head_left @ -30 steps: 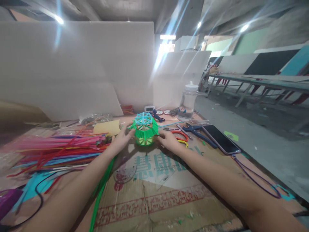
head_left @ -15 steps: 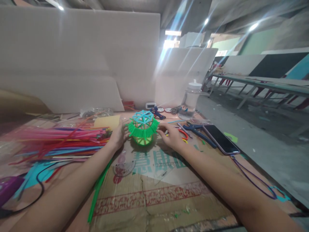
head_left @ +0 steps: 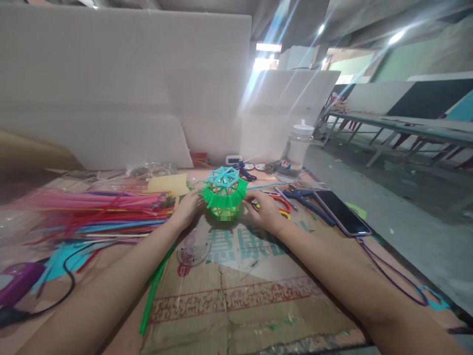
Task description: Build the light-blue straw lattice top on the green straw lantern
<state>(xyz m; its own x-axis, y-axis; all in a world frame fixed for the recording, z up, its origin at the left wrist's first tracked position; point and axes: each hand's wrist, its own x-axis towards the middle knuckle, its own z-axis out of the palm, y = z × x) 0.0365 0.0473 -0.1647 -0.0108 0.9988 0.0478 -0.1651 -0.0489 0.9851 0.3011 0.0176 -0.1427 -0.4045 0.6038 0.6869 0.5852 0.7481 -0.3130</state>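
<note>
Writing is noted on the cardboard sheet point(head_left: 258, 320) at lower centre: large teal Chinese characters are printed, of which the first is read as 慧; those to its right are partly covered by the right hand point(head_left: 266, 212) and forearm. A red patterned band is printed below them. No brand can be read on the phone point(head_left: 342, 213) or the bottle point(head_left: 294, 153).

One fringed openwork frame point(head_left: 224, 198) is located at the centre of the frame, above the characters. It is held upright between the hands, its long axis near vertical; the light-blue spoked end is directed upward and the light-green end downward.

The green fringe is touched at its left side by the fingers of the left hand point(head_left: 187, 209); the tips are partly hidden, and whether they are closed cannot be told. The right fingers are bent, with thumb and forefinger brought to the right edge of the fringe; whether it is pinched cannot be told.

One phone, one bottle, one pair of blue-handled pliers point(head_left: 312, 203) and one pen point(head_left: 285, 193) are counted at right of centre. One protractor point(head_left: 194, 254) is recorded left of centre, and one digital clock point(head_left: 233, 159) behind the openwork frame. Coloured craft stems point(head_left: 125, 212), too many to count, are spread at centre left.
</note>
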